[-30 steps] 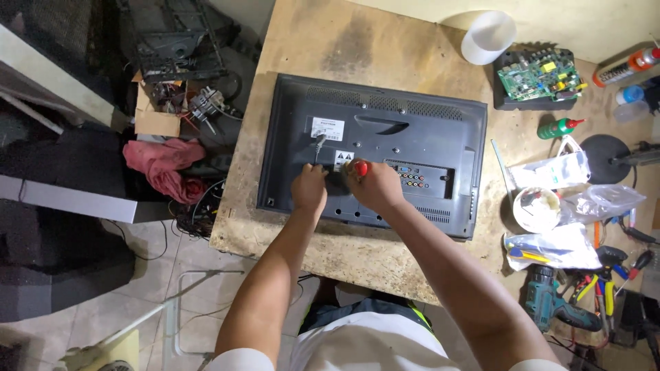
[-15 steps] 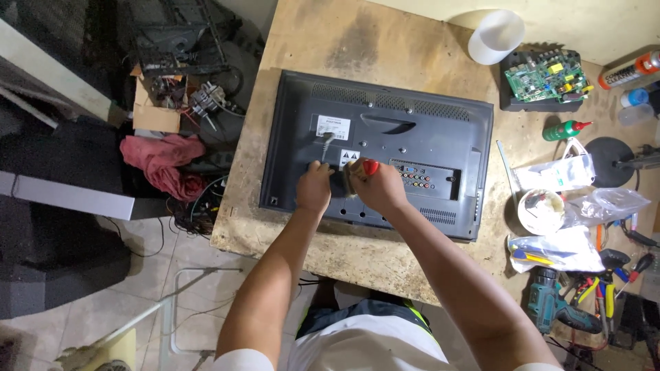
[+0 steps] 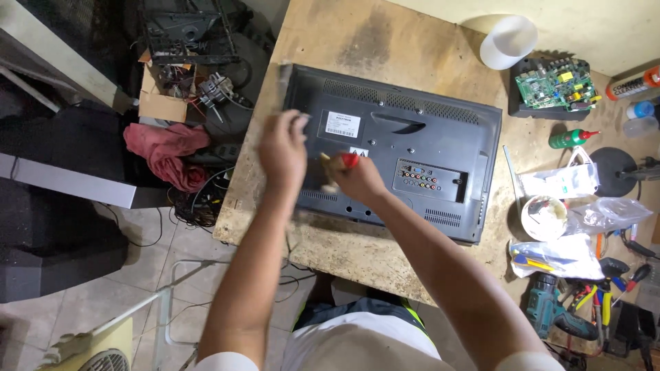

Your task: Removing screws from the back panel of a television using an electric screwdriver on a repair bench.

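I see my right hand [image 3: 357, 180] pinching a red-handled screwdriver [image 3: 342, 162] on the television back panel [image 3: 412, 137], its long axis crosswise; left hand [image 3: 282, 148], blurred, fingers indeterminate, hovers just beside.

A dark flat television [image 3: 405, 148] lies back-up on the wooden worktop [image 3: 364, 41]. Over its left half, the right hand [image 3: 356, 180] grips a red-handled screwdriver [image 3: 346, 160], while the left hand [image 3: 282, 148] hovers just beside it, blurred (what its fingers hold cannot be told). Beyond the television's far right corner stand a white cup [image 3: 509, 41] and a green circuit board [image 3: 555, 82]. Right of the television lie plastic bags [image 3: 557, 251], and a teal drill [image 3: 550, 310] nearer the person.
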